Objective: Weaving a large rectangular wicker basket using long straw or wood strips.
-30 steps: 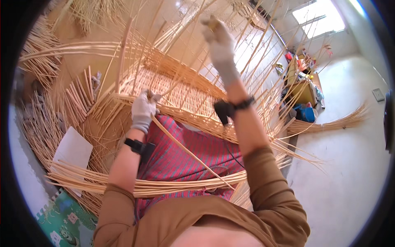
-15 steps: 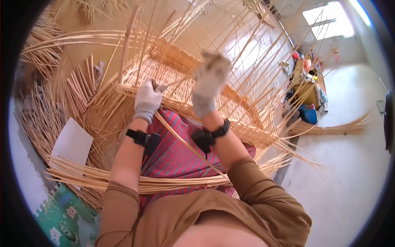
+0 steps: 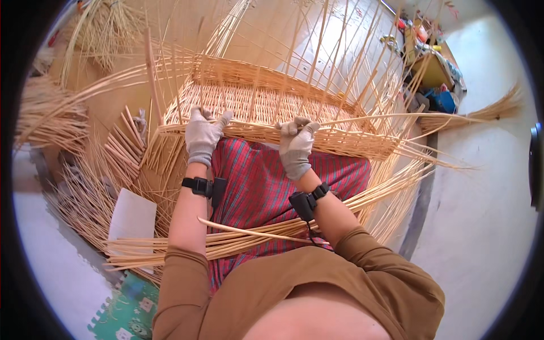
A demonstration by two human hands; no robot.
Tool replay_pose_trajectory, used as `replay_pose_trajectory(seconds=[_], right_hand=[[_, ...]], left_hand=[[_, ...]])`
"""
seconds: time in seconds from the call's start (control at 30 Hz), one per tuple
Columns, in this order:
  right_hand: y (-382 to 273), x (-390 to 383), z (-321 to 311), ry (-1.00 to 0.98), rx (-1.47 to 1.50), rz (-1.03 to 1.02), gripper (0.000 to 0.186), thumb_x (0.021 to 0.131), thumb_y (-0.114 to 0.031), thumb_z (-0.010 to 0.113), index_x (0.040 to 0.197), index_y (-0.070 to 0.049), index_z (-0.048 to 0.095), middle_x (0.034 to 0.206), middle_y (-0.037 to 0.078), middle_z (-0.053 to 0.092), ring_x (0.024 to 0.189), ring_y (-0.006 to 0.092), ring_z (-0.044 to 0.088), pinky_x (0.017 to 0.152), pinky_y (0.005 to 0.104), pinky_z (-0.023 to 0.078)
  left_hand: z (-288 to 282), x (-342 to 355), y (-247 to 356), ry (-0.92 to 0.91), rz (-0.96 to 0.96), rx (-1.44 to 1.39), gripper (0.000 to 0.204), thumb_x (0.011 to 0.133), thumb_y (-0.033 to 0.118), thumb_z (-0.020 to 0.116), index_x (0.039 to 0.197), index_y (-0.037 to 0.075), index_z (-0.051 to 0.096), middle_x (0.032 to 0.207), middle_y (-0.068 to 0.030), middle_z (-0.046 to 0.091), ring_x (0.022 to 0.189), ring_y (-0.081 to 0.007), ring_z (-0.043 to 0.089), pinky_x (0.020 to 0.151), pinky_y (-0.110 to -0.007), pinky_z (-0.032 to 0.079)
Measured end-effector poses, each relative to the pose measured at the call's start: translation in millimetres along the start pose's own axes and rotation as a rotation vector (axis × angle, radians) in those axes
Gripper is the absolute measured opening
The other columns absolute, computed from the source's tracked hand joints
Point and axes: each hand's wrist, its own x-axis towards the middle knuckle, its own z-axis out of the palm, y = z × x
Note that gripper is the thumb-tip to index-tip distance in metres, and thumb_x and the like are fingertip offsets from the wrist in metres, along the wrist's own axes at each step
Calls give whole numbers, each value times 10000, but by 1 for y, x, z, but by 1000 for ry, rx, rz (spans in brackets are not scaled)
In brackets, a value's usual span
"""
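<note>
A shallow rectangular wicker basket (image 3: 238,96) rests tilted across my lap, with tall upright stakes rising from its sides. My left hand (image 3: 204,139), in a pale work glove, is closed on the near rim by the left corner, thumb toward the right. My right hand (image 3: 296,150), gloved too, pinches a long thin willow rod (image 3: 391,116) at the middle of the near rim. That rod runs out to the right above the basket's edge. Under the basket, a red plaid cloth (image 3: 243,181) covers my lap.
Across my lap lies a bundle of rods (image 3: 226,249), with a single loose rod (image 3: 249,231) on top. Left are thick cut sticks (image 3: 122,147), a white sheet (image 3: 133,218) and piled willow. A cluttered table (image 3: 436,62) and a tied rod bundle (image 3: 481,116) stand at the right.
My right hand, raised and blurred before, has come down onto the near rim. The rod slanting from my left hand across the cloth is gone from there. My view has shifted.
</note>
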Motion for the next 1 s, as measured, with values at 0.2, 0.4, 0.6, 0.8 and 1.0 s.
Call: replay_pose_trajectory(seconds=[0.2,0.4,0.6,0.8,1.0], right_hand=[[8,-58,11,58,127,22,496,1058,-522,388,867,-83,520,580,12,359,586,207,474,873,526,512],[-34,-18,-23,-199,-54,115,386,1019,-444,520,1100,-71,582,911,110,674,977,341,669,979,492,518],[-91,41,-76,-169,-194,67,275,930,36,645,1095,-164,552,1034,69,684,989,247,689,856,402,596],[-109,29,-22,-214,-611,98,242,960,31,599,1103,-136,500,1072,111,694,1015,265,695,879,455,596],[-91,96,130,-905,-1441,-647,756,888,-67,687,1530,-159,300,1477,221,475,1296,298,555,954,333,550]], left_hand=[[4,13,-11,-59,-97,-579,484,772,238,888,883,96,439,649,-35,566,450,-143,589,394,-275,493],[0,14,-2,5,-147,-217,440,775,217,882,818,76,467,694,-80,622,419,-150,574,356,-295,477],[0,-10,31,194,487,-944,229,1030,224,568,1093,6,599,890,-87,659,585,-143,626,463,-276,542],[39,2,49,-727,-100,-283,236,975,180,663,1147,21,636,983,-108,708,671,-160,704,520,-265,573],[53,-9,34,-472,-21,-424,342,996,280,642,1091,-48,642,870,-118,720,525,-152,679,412,-233,517]])
